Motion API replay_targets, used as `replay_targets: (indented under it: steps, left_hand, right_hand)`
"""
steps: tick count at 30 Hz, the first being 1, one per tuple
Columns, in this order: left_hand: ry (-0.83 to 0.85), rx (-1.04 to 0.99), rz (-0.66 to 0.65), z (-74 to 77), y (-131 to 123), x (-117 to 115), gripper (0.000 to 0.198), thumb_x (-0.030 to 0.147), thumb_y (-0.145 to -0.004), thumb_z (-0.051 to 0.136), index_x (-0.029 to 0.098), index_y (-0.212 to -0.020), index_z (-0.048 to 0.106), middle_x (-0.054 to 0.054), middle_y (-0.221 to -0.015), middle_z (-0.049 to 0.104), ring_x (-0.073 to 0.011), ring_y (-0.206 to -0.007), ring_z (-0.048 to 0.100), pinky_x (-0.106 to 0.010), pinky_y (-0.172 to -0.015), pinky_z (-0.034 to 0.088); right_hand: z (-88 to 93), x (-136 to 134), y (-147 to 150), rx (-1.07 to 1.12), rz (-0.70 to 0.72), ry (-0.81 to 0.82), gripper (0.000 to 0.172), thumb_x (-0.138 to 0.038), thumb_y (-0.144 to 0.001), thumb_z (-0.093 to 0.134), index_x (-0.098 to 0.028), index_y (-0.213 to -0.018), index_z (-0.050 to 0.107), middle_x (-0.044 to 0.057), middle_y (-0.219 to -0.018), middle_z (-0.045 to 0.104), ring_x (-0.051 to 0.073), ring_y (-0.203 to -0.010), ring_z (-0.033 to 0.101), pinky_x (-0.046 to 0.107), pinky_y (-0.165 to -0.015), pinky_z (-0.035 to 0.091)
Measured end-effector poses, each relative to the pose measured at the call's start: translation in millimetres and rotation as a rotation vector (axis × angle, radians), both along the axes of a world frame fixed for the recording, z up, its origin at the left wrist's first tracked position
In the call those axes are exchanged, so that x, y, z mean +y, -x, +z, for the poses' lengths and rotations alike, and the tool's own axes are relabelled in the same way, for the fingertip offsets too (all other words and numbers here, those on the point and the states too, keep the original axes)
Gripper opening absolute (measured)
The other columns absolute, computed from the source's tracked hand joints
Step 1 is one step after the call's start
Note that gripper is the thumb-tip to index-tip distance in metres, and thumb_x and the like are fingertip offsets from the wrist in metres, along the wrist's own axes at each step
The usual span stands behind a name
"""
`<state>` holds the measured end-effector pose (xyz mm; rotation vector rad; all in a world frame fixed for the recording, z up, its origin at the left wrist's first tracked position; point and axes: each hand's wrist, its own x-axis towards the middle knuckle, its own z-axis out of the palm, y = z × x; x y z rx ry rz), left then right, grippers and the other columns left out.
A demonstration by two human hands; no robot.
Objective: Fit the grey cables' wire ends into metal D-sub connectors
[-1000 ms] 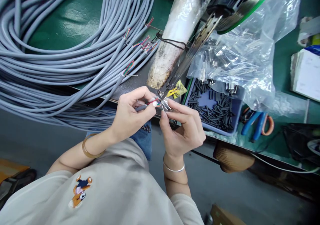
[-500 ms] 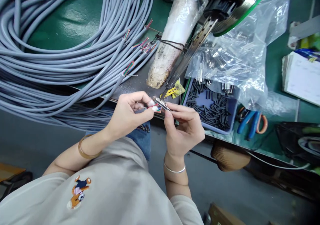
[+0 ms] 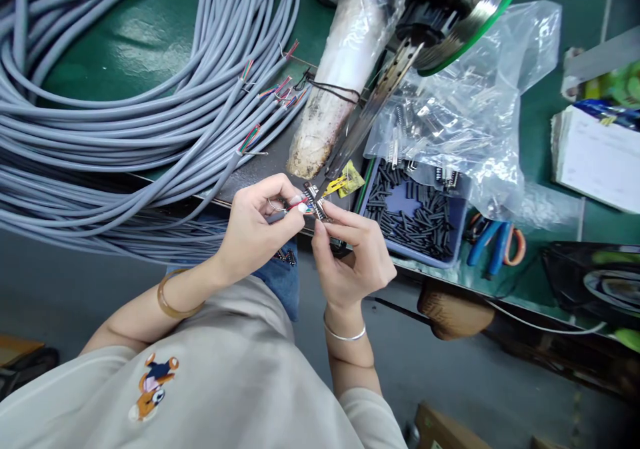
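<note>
My left hand [image 3: 267,219] pinches the stripped end of a grey cable, its thin coloured wires [image 3: 306,208] fanned out from the fingertips. Between thumb and fingers, my right hand [image 3: 350,246] grips a small metal connector [image 3: 316,202] with a row of pins. The wire ends reach the pin side of the connector; whether any wire is joined to it I cannot tell. Just above the connector is the dark tip of a soldering iron [image 3: 336,156], slanting down from a solder spool [image 3: 450,22]. A yellow piece [image 3: 345,181] lies behind the tip.
Bundled grey cables [image 3: 150,116] cover the left of the green bench. Right of my hands stands a blue tray [image 3: 463,216] of short black tubes, partly under a plastic bag [image 3: 445,109] of connectors. Blue-handled pliers [image 3: 493,246] lie farther right. A white wrapped post [image 3: 335,69] leans above.
The connector has turned steeper and moved slightly left and up to the iron's tip. My right hand has shifted left with it; the left hand stays nearly in place.
</note>
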<state>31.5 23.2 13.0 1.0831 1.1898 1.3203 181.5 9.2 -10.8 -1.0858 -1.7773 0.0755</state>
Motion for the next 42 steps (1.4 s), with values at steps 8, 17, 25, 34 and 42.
replay_targets:
  steps: [8,17,25,34,42]
  left_hand:
    - [0.019,0.006,0.003,-2.4,0.3,-0.7,0.014,0.019,-0.074,0.069,0.018,-0.069,0.056,0.002,-0.065,0.054,-0.0080,-0.058,0.050,-0.019,-0.052,0.040]
    - [0.005,0.041,0.036,-0.4,-1.1,-0.7,0.015,0.019,-0.073,0.071,0.018,-0.069,0.057,0.004,-0.061,0.051,-0.0062,-0.054,0.044,-0.017,-0.048,0.035]
    - [0.056,0.030,0.056,0.3,-1.7,-2.1,0.019,0.020,-0.071,0.075,0.019,-0.069,0.056,0.003,-0.062,0.052,-0.0071,-0.055,0.046,-0.018,-0.047,0.035]
    - [0.028,0.055,0.055,2.5,-1.8,-0.5,0.016,0.018,-0.071,0.072,0.018,-0.068,0.057,0.002,-0.064,0.054,-0.0071,-0.056,0.046,-0.018,-0.049,0.037]
    - [0.005,0.040,0.052,5.2,-0.7,1.0,0.015,0.019,-0.073,0.074,0.018,-0.069,0.060,0.001,-0.065,0.056,-0.0080,-0.057,0.047,-0.020,-0.050,0.038]
  right_hand:
    - [-1.2,3.6,-1.1,0.056,0.015,0.031,0.019,-0.007,-0.085,0.077,-0.021,-0.091,0.067,0.002,-0.102,0.081,0.015,-0.089,0.078,0.029,-0.081,0.064]
    - [-2.1,3.7,-0.5,0.072,0.022,0.043,0.019,-0.007,-0.084,0.078,-0.021,-0.090,0.066,0.002,-0.103,0.081,0.015,-0.089,0.078,0.027,-0.080,0.063]
    - [-3.0,2.4,-1.8,0.090,0.036,0.053,0.020,-0.007,-0.084,0.077,-0.022,-0.090,0.066,0.002,-0.102,0.081,0.016,-0.087,0.078,0.029,-0.078,0.063]
    - [-1.3,3.8,-2.1,0.060,0.021,0.041,0.018,-0.009,-0.085,0.078,-0.023,-0.091,0.067,0.002,-0.102,0.081,0.016,-0.088,0.078,0.030,-0.078,0.064]
    - [3.7,5.0,-0.3,0.060,0.010,0.029,0.020,-0.009,-0.084,0.080,-0.023,-0.093,0.070,0.002,-0.102,0.081,0.017,-0.089,0.078,0.031,-0.080,0.065]
